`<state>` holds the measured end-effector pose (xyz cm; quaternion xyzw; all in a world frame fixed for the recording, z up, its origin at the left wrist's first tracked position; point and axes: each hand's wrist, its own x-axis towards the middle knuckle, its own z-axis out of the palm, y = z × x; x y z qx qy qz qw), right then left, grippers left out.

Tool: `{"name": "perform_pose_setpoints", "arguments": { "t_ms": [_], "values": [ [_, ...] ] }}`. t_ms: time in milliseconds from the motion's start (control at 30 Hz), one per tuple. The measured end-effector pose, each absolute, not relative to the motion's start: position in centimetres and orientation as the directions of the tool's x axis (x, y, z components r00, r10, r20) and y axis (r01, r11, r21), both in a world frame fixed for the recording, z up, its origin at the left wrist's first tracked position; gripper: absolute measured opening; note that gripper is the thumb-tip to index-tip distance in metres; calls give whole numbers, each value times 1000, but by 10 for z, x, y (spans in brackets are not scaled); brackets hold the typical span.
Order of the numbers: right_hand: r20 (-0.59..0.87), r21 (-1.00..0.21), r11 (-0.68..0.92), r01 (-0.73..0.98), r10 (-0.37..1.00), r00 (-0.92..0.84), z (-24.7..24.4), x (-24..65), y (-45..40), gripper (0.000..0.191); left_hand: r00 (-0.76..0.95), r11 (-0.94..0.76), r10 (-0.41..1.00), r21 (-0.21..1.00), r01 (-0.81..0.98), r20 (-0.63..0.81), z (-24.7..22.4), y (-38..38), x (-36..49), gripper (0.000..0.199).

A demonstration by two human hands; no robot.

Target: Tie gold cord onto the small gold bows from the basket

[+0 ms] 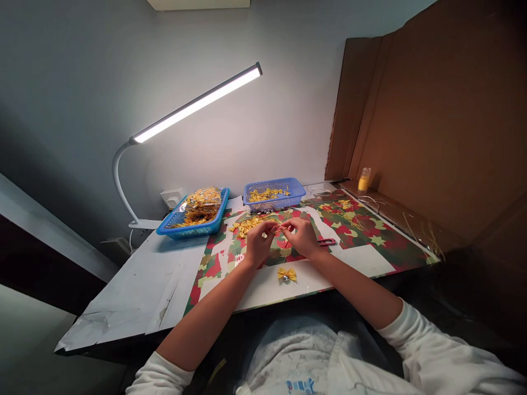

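Observation:
Over the camouflage-patterned mat, the fingers of my left hand (259, 242) and my right hand (301, 237) are pinched together, almost touching. Between the fingertips they grip a thin yellow cord (285, 254), which runs down toward a yellow ribbon bow (291, 272). A round silver bell (286, 278) sits at the middle of this bow, near the table's front edge. Just behind my left hand lies a pile of yellow ribbon bows (244, 225). A tool with a reddish-pink handle (328, 242) rests beside my right hand, partly hidden by it. Fine detail at the fingertips is too small to see.
A blue basket (193, 231) holds gold pieces and a clear bag at the left. Another basket (273, 204) with gold pieces stands at the back, silver bells before it. More yellow cords (343, 206) lie right. A lamp (197, 104) hangs above; cardboard (436, 109) walls the right.

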<state>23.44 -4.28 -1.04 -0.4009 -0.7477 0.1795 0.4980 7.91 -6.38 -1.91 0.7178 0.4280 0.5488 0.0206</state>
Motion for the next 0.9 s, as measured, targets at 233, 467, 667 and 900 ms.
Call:
{"name": "perform_pose_setpoints", "arguments": {
  "t_ms": [233,467,667,900],
  "values": [
    [571,-637,595,490,791,-219,-13,235,-41,10,107,-625,647,445,641,755,-20,-62,77,8],
    [590,-587,610,533,772,-235,-12,235,-42,8,108,-609,682,481,630,723,-21,-62,78,7],
    [567,-683,584,440,803,-185,-6,237,-44,7,147,-604,642,378,702,752,-21,-60,77,16],
    [574,-696,595,402,798,-186,-6,237,-44,7,251,-677,543,242,695,801,-17,-56,71,10]
  ]
}}
